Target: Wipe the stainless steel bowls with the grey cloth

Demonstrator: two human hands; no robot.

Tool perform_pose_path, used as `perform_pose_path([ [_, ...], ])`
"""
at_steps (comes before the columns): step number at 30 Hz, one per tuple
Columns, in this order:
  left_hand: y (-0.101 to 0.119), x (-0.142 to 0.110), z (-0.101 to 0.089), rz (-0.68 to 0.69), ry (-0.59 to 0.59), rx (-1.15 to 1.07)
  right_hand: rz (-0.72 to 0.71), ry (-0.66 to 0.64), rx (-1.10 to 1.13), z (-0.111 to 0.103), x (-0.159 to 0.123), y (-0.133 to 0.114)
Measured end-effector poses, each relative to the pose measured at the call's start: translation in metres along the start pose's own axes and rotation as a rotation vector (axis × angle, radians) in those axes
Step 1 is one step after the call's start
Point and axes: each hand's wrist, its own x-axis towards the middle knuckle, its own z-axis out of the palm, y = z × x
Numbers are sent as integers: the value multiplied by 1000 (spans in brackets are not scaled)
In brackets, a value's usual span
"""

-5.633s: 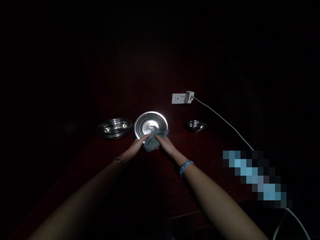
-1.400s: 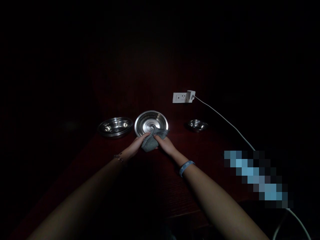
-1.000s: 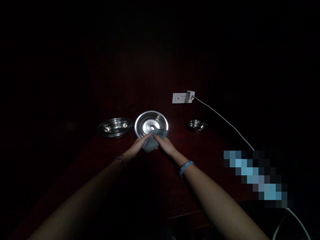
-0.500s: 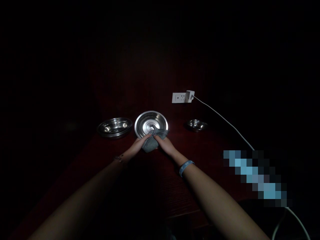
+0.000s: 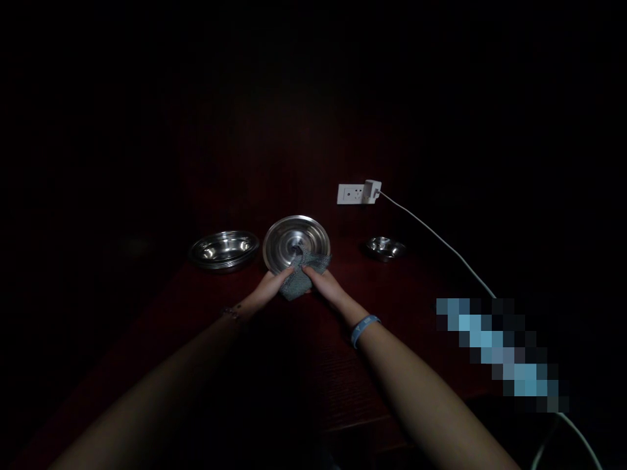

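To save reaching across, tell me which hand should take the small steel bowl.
Right, probably: the right hand sits on that side of the grey cloth, nearer the small steel bowl than the left hand.

A dark red wooden tabletop runs away from the person and fades into shadow at its far end, with fine grain showing near the front. 3 stainless steel bowls sit across it in a row, well back from the front. The left bowl lies flat and looks like 2 nested together, though the dim light makes that hard to confirm. The centre bowl, just beside it, tips its open face toward the camera. The small bowl sits to the right, well apart. Behind them lies a white power socket with a white plug, its white cable trailing toward the lower right.
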Motion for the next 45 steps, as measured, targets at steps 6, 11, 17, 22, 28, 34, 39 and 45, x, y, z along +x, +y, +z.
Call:
perform_pose_path([
  [6, -3, 3, 0, -17, 76, -6, 39, 71, 9, 1, -1, -4],
  [11, -9, 8, 0, 57, 62, 21, -58, 208, -130, -9, 10, -1],
  [17, -16, 8, -1, 101, 5, 63, -193, 324, -359, -26, 22, 6],
  [22, -17, 10, -2, 60, 18, 93, -188, 297, -366, -28, 23, 11],
  [28, -15, 11, -2, 2, 64, 117, -145, 281, -355, -25, 26, 16],
  [34, -8, 6, -2, 58, 33, 137, -97, 241, -298, -23, 25, 14],
  [39, -9, 5, -3, 65, 32, 145, -90, 215, -268, -20, 24, 11],
  [45, -10, 5, -4, 48, 36, 131, -104, 201, -244, -20, 25, 12],
])
